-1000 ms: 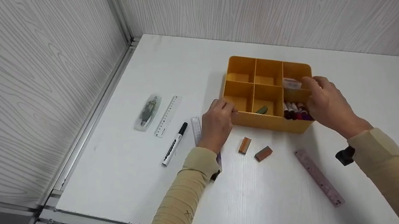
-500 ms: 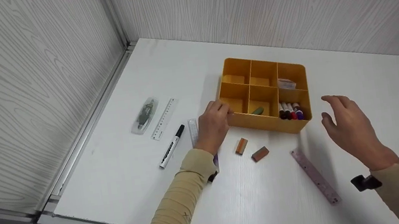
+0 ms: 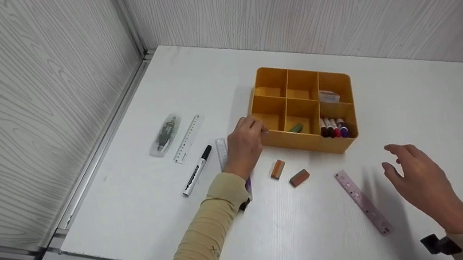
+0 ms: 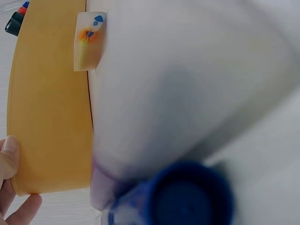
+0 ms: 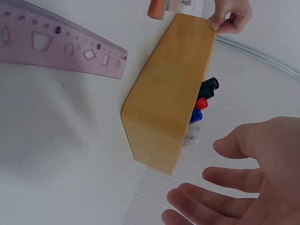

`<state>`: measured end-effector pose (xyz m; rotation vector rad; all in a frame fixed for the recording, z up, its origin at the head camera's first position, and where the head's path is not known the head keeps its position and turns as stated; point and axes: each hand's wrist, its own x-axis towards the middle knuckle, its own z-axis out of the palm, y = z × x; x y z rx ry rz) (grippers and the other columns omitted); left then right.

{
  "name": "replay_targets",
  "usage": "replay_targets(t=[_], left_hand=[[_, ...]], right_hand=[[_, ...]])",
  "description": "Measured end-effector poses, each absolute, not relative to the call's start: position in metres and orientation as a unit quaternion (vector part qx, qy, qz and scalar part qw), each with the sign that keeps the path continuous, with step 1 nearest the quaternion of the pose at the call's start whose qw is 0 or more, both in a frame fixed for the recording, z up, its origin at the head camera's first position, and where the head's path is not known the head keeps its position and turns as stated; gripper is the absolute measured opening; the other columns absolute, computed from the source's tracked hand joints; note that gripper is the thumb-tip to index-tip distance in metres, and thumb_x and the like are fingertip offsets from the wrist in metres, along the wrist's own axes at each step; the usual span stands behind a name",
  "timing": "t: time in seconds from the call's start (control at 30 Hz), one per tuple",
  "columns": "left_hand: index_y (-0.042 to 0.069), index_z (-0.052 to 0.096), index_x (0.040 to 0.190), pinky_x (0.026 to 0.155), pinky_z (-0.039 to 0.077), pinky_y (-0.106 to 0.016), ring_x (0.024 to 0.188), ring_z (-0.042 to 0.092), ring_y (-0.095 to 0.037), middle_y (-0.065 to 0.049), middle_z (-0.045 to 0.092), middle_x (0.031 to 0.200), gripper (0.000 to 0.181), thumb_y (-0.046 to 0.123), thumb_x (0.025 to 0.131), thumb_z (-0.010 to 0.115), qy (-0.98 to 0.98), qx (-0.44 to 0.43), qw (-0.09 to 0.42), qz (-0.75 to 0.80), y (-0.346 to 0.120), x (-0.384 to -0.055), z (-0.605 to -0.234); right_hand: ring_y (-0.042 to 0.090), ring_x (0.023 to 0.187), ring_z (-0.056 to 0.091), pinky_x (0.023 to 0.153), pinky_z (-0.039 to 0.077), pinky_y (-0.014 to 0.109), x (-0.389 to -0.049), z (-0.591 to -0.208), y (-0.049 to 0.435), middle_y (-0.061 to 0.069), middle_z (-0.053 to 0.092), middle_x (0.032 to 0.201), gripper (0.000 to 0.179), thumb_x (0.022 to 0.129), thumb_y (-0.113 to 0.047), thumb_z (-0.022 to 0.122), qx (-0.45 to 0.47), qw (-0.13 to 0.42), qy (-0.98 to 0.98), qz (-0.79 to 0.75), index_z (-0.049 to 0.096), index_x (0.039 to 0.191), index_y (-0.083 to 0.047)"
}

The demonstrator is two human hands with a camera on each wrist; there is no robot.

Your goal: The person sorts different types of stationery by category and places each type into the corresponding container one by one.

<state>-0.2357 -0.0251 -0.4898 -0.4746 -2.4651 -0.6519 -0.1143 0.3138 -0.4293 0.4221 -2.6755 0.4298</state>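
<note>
My left hand grips the near left corner of a yellow box with six compartments; in the left wrist view its thumb and fingers pinch the wall. Several markers stand in the near right compartment. A small green object lies in the near middle one, and a whitish item in the far right one. My right hand hovers over the table with its fingers spread loosely, holding nothing. To its left lies a pink ruler.
Two small erasers lie before the box. Left of it are a black-capped marker, clear ruler, packaged dark-green item and another ruler, partly covered by my hand. A blue-capped object sits close to the left wrist camera.
My right hand has let go of the box's right side and drawn back toward the near right, its fingers loosening. The left hand has kept its hold on the corner.
</note>
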Motion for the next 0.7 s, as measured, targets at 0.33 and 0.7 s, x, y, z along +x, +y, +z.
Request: replay_targets(t=[0.33, 0.7], left_hand=[[0.014, 0.069, 0.088, 0.072, 0.057, -0.024, 0.093, 0.061, -0.014, 0.001, 0.062, 0.095, 0.004, 0.012, 0.092, 0.069, -0.913, -0.177, 0.275, -0.243, -0.026, -0.235, -0.490], [0.013, 0.069, 0.090, 0.072, 0.058, -0.023, 0.091, 0.061, -0.014, 0.000, 0.060, 0.093, 0.005, 0.009, 0.093, 0.068, -0.918, -0.172, 0.274, -0.228, -0.025, -0.234, -0.488]], right_hand=[[0.029, 0.075, 0.068, 0.050, 0.049, 0.032, -0.091, -0.452, 0.314, 0.019, 0.067, 0.095, 0.037, 0.078, -0.001, 0.078, 0.149, 0.142, -0.970, 0.128, 0.064, 0.112, 0.003], [0.026, 0.080, 0.066, 0.060, 0.054, 0.040, -0.075, -0.466, 0.308, 0.018, 0.064, 0.103, 0.040, 0.087, -0.012, 0.071, 0.070, -0.021, -0.987, 0.145, 0.059, 0.122, 0.002]])
